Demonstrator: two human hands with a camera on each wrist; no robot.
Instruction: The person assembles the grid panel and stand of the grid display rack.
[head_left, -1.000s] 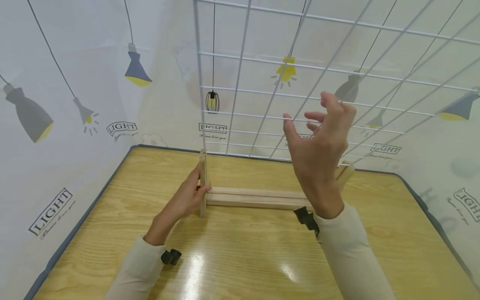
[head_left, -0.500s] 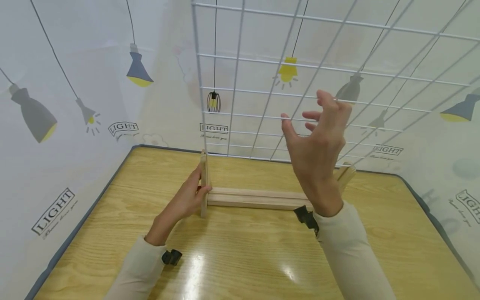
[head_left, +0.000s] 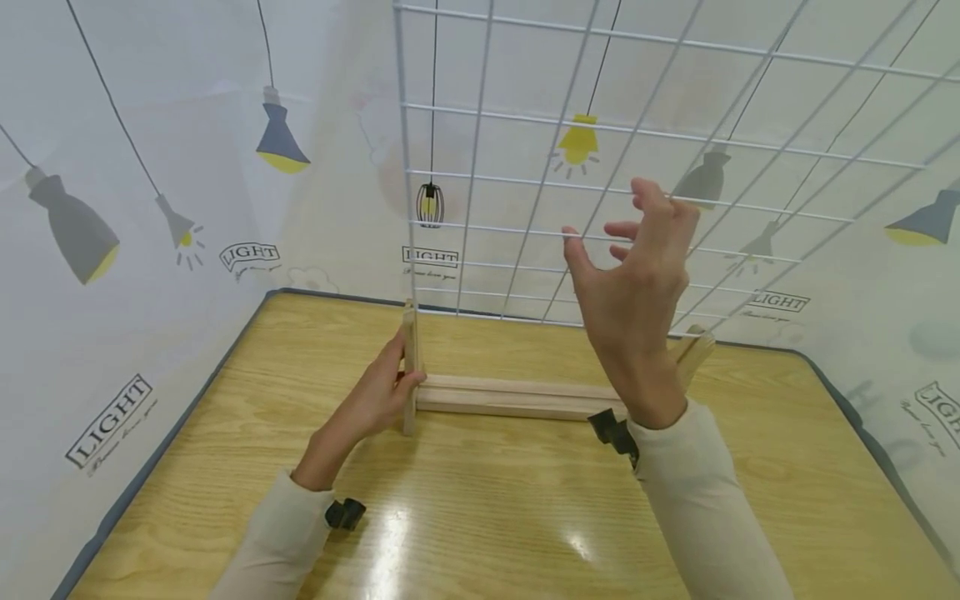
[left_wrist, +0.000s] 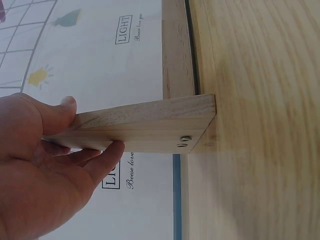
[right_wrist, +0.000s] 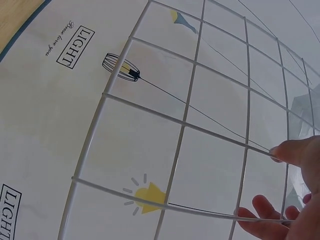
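Note:
A white wire grid panel [head_left: 517,179] rises above a wooden stand with a long crossbar [head_left: 510,396] and an upright end board [head_left: 410,367]. My left hand [head_left: 367,396] pinches that end board; in the left wrist view the thumb lies on one side and the fingers on the other, and two screw heads [left_wrist: 185,139] show low on the board. My right hand [head_left: 637,283] holds the grid with bent, spread fingers. In the right wrist view, thumb and fingers [right_wrist: 262,227] meet separate wires. The right end board [head_left: 693,354] is partly hidden behind my right wrist.
The stand is on a wood-grain table [head_left: 480,517]. Pale wall sheets [head_left: 202,192] printed with lamps and "LIGHT" labels surround the table on the back and sides. A dark strip [head_left: 172,429] runs along the table's edges.
The upper part of the grid has shifted slightly left, and my right hand has moved a little left with it. My left hand keeps its hold on the end board.

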